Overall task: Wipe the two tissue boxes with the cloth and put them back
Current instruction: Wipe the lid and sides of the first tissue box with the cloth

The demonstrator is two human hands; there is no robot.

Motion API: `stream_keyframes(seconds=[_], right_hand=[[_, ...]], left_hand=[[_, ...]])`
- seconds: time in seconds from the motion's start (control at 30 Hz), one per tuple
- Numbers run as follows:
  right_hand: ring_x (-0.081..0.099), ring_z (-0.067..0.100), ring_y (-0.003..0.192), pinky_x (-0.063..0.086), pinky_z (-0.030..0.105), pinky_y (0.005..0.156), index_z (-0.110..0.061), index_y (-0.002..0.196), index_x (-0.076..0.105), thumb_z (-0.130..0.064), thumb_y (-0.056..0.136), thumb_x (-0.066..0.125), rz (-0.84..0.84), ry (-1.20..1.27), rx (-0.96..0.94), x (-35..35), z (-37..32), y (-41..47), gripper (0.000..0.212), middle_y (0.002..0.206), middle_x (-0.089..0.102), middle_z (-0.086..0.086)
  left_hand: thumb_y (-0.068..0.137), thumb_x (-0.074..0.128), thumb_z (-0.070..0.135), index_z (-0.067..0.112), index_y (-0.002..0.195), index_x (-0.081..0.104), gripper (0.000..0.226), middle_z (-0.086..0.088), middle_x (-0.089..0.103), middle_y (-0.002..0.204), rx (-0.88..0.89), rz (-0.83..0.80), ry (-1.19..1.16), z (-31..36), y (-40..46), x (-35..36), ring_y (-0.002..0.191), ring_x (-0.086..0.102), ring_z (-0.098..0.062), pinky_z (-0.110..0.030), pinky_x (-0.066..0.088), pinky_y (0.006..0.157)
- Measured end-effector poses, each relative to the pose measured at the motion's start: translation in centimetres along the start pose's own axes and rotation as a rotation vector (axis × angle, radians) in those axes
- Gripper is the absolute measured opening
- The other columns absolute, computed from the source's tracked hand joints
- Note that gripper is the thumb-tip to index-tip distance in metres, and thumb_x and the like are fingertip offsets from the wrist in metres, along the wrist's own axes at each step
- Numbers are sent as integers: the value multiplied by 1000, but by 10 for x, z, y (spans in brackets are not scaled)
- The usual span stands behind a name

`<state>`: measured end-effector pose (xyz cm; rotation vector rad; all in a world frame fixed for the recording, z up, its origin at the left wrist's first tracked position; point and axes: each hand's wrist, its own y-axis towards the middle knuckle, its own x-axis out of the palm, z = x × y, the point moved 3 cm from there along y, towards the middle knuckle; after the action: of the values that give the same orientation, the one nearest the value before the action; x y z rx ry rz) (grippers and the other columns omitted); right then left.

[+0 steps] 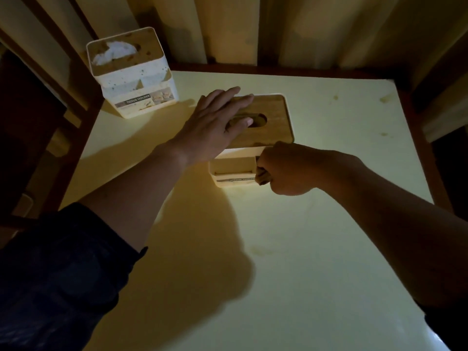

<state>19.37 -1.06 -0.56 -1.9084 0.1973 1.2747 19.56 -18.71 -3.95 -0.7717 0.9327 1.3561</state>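
Wooden-lidded box (pixel 268 115) (rectangular) under flat left hand (pixel 212 125).

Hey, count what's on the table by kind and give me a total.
Tissue boxes: 2, near tissue box under the left hand, far tissue box
Cloths: 1, cloth in the right hand
Total: 3

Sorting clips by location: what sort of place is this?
Probably a dim home dining corner: a pale square table with dark wooden edging, a slatted wooden chair back, and a white tissue holder with wooden lid.
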Motion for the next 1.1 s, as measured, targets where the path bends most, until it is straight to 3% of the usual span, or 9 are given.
stream_keyframes(seconds=[0.1,0.27,0.47,0.57,0.63,0.73,0.87,0.97,1.1], right_hand=[[59,22,82,53,30,72,-5,127,65,-9,101,55,40,30,-5,-10,4,-4,27,95,58,4],[65,30,98,57,33,85,-1,126,66,-2,97,54,0,46,4,7,-1,4,31,122,68,17],[68,33,104,53,31,81,-4,121,65,-4,98,53,73,-19,-53,10,4,-2,25,126,66,18],[73,34,106,63,38,83,-12,122,57,-4,100,55,244,83,-158,1,15,-22,23,127,69,16],[75,35,91,60,34,65,-8,128,53,-6,99,62,402,85,-184,1,24,-34,31,123,74,19],[75,34,82,44,23,61,-9,119,66,-5,91,73,659,92,-144,10,26,-45,29,113,76,17],[74,36,70,52,30,58,-7,112,71,-12,91,67,851,120,-95,26,11,-48,22,107,70,18],[77,35,69,61,38,53,-11,104,78,1,88,74,809,15,-100,31,10,-41,20,106,76,14],[76,33,90,64,43,73,-15,119,76,-7,98,44,594,-50,-162,29,1,-28,39,121,74,8]], left_hand=[[108,38,50,34,160,32,54,6,23,168,10,-7,-2,-1,0,1,154,12,-17,-37,14,123],[108,37,51,33,160,33,55,5,26,166,12,3,30,-4,2,4,152,17,-20,-37,18,122],[108,35,54,35,160,32,55,7,25,166,4,-18,26,-5,3,4,153,15,-19,-41,18,125],[108,37,53,35,159,33,55,8,23,168,3,-25,-16,-5,2,3,154,12,-16,-41,14,126],[108,39,51,34,159,34,54,8,21,169,1,-19,-23,-5,2,3,155,10,-16,-38,12,126],[108,39,50,35,160,33,54,8,18,170,-16,-23,-27,-3,2,2,157,5,-15,-33,7,124],[108,39,50,36,160,32,54,8,15,171,-31,-23,-37,-1,1,3,157,1,-14,-33,5,125],[107,41,49,35,159,34,54,7,17,171,-20,-1,-34,-1,1,2,158,3,-15,-33,7,126],[107,40,49,36,159,33,54,7,17,171,-21,2,-21,-1,2,3,158,2,-14,-29,4,124]])
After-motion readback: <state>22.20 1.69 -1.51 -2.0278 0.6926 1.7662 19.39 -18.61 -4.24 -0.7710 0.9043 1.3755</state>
